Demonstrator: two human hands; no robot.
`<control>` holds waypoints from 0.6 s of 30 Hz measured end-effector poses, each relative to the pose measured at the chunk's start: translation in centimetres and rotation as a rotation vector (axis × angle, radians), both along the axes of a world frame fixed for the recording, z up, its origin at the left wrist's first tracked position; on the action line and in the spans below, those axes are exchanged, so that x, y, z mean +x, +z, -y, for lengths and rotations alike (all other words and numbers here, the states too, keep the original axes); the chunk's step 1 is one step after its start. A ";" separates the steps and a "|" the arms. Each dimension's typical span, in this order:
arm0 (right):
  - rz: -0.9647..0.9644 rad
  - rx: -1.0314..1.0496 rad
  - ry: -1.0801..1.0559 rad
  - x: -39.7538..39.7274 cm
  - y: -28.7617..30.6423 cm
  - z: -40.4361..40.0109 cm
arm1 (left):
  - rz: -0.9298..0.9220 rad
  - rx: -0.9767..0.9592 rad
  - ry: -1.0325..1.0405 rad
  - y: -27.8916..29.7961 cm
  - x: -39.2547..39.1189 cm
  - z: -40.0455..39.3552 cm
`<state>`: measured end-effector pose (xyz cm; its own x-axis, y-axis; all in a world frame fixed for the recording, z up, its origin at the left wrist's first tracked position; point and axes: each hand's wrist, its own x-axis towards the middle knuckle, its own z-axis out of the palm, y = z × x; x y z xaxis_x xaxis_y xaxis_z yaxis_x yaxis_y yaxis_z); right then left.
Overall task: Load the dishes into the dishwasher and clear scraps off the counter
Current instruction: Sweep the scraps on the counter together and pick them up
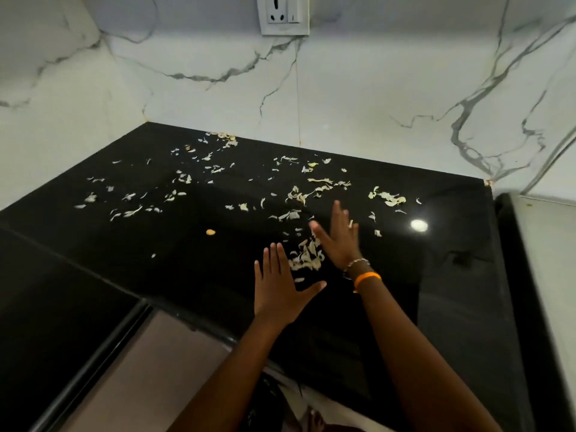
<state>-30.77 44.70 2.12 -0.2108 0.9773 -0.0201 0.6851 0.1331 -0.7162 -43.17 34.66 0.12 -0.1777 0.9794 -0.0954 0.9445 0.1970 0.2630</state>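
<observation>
We see a glossy black desk in a corner of white marble-veined wall, with a socket plate high on it. Pale scraps lie scattered across the desk, thickest in a small heap between our hands. Left hand lies flat, fingers straight and spread, grip open. Right hand stands on edge against the heap, fingers straight, holding nothing; orange band on its wrist.
</observation>
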 end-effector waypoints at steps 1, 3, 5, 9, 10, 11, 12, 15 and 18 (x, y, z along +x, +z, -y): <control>0.086 0.078 -0.081 1.7 0.1 -1.2 | -0.010 0.013 -0.024 -0.1 -0.1 -0.9; 0.272 0.139 -0.260 5.6 -0.1 -2.9 | 0.003 0.011 -0.087 -0.1 -0.6 -2.3; 0.281 0.000 -0.390 8.3 -0.2 -3.6 | 0.002 -0.002 -0.141 -0.1 -1.2 -3.9; 0.492 -0.038 -0.235 6.0 -1.5 -3.8 | -0.005 0.003 -0.200 0.1 -1.5 -6.8; 0.468 -0.031 -0.147 4.5 -1.5 -3.8 | -0.002 0.010 -0.207 0.1 -1.5 -7.2; 0.407 -0.044 -0.048 3.0 -1.3 -3.6 | -0.009 0.015 -0.213 0.0 -1.6 -7.5; 0.305 -0.075 0.060 1.9 -0.9 -3.6 | -0.018 0.023 -0.218 -0.1 -1.6 -7.9; -0.065 -0.108 0.198 1.4 0.2 -3.9 | -0.021 0.055 -0.219 -0.3 -1.9 -7.9; 0.007 0.160 -0.169 6.5 0.6 -7.3 | 0.019 0.046 -0.215 -0.2 -1.6 -8.0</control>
